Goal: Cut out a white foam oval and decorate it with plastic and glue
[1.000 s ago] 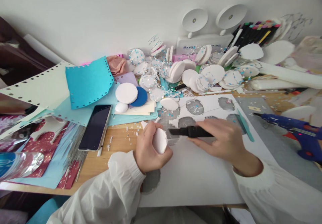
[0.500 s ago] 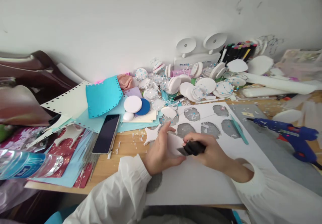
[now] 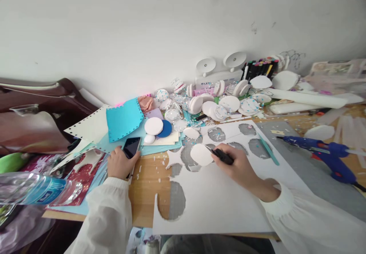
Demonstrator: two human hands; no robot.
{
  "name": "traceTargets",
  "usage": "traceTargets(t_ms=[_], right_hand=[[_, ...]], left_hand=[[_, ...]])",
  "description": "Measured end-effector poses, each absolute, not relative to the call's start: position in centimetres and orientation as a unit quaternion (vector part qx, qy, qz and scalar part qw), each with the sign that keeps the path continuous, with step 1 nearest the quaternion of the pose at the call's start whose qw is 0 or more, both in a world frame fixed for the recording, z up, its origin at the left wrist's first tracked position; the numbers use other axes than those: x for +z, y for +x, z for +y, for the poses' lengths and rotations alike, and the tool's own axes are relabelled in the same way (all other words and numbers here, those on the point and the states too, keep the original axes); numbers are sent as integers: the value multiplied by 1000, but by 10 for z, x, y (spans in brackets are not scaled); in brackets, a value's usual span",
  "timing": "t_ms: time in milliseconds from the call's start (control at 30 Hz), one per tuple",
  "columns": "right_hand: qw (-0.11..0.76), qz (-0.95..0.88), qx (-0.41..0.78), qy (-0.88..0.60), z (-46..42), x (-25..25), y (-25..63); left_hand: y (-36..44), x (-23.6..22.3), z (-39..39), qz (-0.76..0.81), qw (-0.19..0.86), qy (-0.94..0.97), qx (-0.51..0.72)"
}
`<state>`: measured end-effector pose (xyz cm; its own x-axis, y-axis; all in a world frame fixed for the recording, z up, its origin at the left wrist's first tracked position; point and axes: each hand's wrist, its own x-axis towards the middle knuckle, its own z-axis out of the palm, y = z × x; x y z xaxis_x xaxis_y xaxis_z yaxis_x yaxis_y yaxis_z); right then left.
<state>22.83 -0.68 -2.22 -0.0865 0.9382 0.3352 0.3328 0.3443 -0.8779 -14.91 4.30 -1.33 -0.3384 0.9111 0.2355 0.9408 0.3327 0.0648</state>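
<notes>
My left hand (image 3: 120,163) is over the near half of a smartphone (image 3: 132,147) with a dark screen, its thumb at one edge and fingers at the other. In my right hand (image 3: 233,162) is a black utility knife (image 3: 222,156), its blade pointing left. Just by the blade, a white foam disc (image 3: 201,154) lies over the cut-out white foam sheet (image 3: 211,204). Round holes in that sheet show the grey cutting mat below. A star-like foam offcut (image 3: 175,158) lies left of the disc.
Behind the sheet is a heap of white discs (image 3: 230,103) and beaded wire. A blue glue gun (image 3: 320,151) and a teal pen-like tool (image 3: 268,149) lie right. At left are a water bottle (image 3: 37,187) and blue felt (image 3: 125,119).
My left hand has let go of the white foam disc and moved left onto the smartphone. The disc now lies on the sheet. My right hand still holds the knife; the view has shifted.
</notes>
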Motion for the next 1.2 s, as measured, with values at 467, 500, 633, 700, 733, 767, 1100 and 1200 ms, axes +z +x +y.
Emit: traceTargets(t_ms=[467,500,633,700,733,767,1100,1200], right_hand=[[475,-660,290,-505,-3,-18,230],[474,-660,289,-506,-3,-19,230],[470,-664,286,-507,-3,-21,229],[464,-667,286,-508,-2,-21,229],[462,-668,286,-509,-2,-22,229],[459,-670,285,-510,-2,-22,229],[444,-678,284,-512,-4,-24,229],[444,-679,281,-513,-4,-23,229]], left_hand=[[-137,-8,40,-839,48,-525,-132],[-137,-7,40,-843,45,-519,-133],[-133,-6,38,-855,38,-499,-135],[-132,-5,37,-857,36,-497,-134],[-132,-5,37,-857,36,-497,-134],[-131,-4,37,-857,35,-497,-133],[-133,-5,38,-855,47,-499,-130],[-132,-6,38,-854,50,-501,-131]])
